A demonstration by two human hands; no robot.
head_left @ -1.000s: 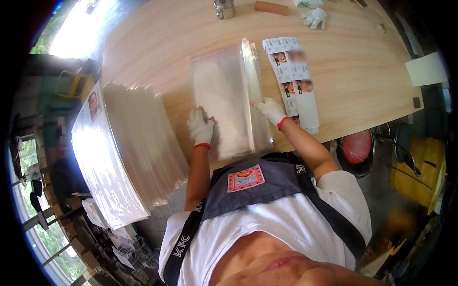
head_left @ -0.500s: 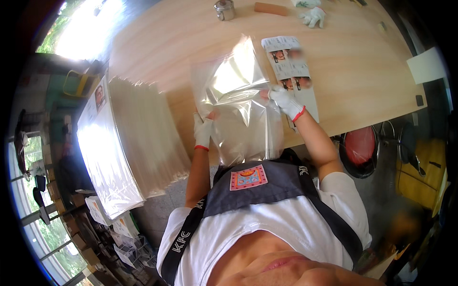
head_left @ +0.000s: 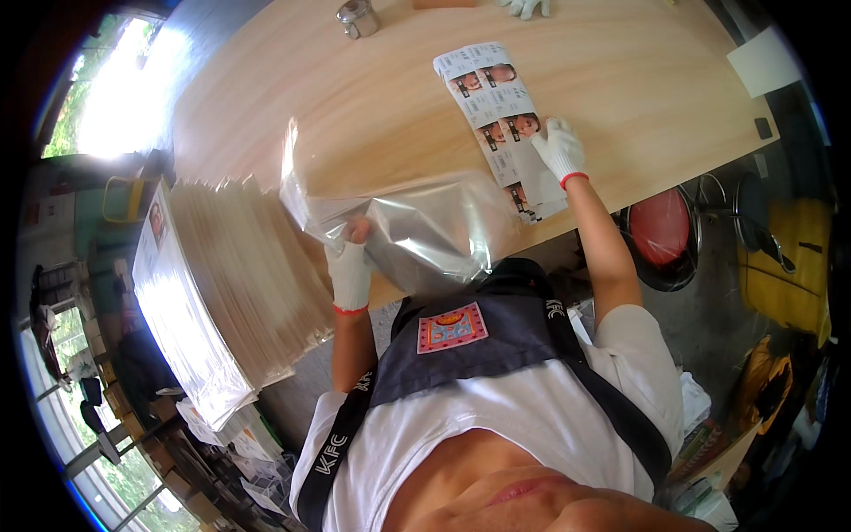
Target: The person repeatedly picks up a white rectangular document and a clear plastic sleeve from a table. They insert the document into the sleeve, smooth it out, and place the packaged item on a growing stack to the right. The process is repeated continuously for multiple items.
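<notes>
A clear plastic bag (head_left: 434, 226) hangs crumpled and shiny in front of my body, at the table's near edge. My left hand (head_left: 348, 266), in a white glove with bare fingertips showing, pinches it at its left side. To the right lies a strip of printed labels (head_left: 493, 120), in overlapping sheets with pictures of faces. My gloved right hand (head_left: 558, 149) is at the right edge of these labels, fingers bent and closed on that edge. A tall stack of bagged flat sheets (head_left: 239, 266) stands on the left, beside my left hand.
At the far side of the wooden table (head_left: 620, 80) are a metal pot (head_left: 358, 18), an orange-brown block (head_left: 443, 3) and a white glove (head_left: 525, 7). A red-seated stool (head_left: 658, 226) stands off the right edge. A white sheet (head_left: 764, 62) is at the far right.
My right hand has let go of the plastic bag and moved to the labels. My left hand has shifted left with the bag, which now sags lower and sideways. The view has moved slightly.
</notes>
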